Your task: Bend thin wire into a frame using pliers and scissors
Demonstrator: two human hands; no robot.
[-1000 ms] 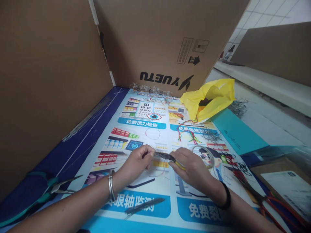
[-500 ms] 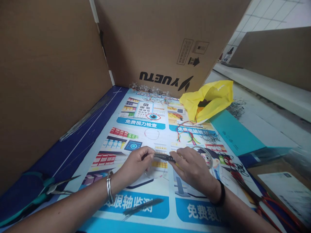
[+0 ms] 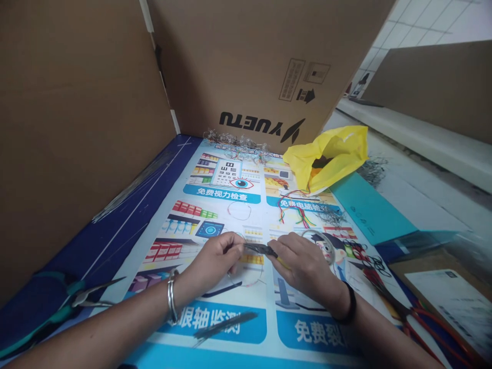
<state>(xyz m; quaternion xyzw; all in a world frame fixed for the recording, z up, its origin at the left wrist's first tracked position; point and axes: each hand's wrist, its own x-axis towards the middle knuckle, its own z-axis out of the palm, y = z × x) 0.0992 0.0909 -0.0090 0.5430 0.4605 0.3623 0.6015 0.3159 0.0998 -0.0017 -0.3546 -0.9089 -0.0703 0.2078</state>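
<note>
Wrapped around the yellow-handled grip of a pair of pliers (image 3: 258,248) is my right hand (image 3: 303,261). The dark jaws point left, and their tips meet the fingertips of my left hand (image 3: 221,253). My left thumb and fingers pinch a thin wire loop (image 3: 263,269), which hangs in a ring below the jaws; the exact spot gripped is hidden. Another thin wire ring (image 3: 239,210) lies flat on the printed sheet beyond my hands. Closer to me rests a bundle of short grey wires (image 3: 225,328).
Teal-handled pliers (image 3: 73,305) lie at left, red-handled scissors (image 3: 407,312) at right. Long wires (image 3: 132,187) run along the left cardboard wall. A yellow bag (image 3: 338,154), coloured cords (image 3: 303,218) and a turquoise box (image 3: 374,205) stand or lie at back right.
The view has shifted very slightly. My hands hold nearly the same pose, with the pliers' jaws turned a little between them.
</note>
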